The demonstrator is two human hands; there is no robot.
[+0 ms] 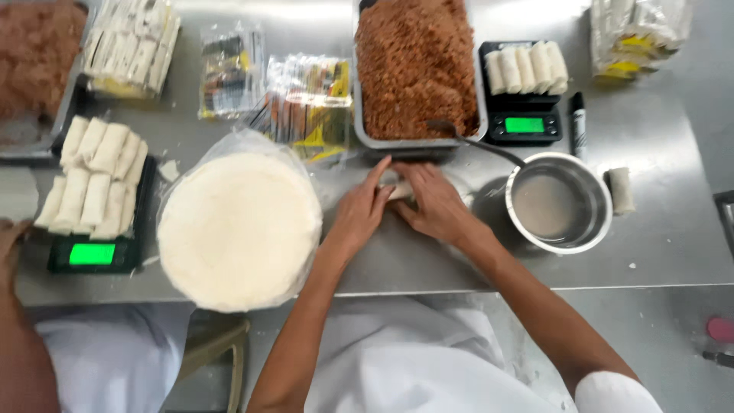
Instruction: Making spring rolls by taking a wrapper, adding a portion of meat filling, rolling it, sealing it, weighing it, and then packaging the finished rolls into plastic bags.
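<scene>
Spring roll, pale wrapper, lies on the steel table just in front of the tray of brown filling, mostly hidden under both hands. Left hand is curled over the roll's left end, fingers bent & pressing down on it. Right hand covers the right end w/ fingers closed around it; fingertips of the two hands meet at the middle. Roll looks partly rolled, but can't tell for sure since the hands cover it.

Just right of the right hand: a round metal bowl w/ cloudy liquid, a spoon handle running from its rim up into the filling tray. A single finished roll lies beside the bowl on the far side. Behind the bowl, a small black scale w/ green display carries a row of finished rolls; a black marker lies next to it.

Left of the left hand: a big round stack of white wrappers in clear plastic, near the table edge. Further left, a second scale (also lit green) piled w/ more rolls. Sauce packets in clear bags sit behind the wrappers. Another person's arm shows at the far-left edge, apart from the work.
</scene>
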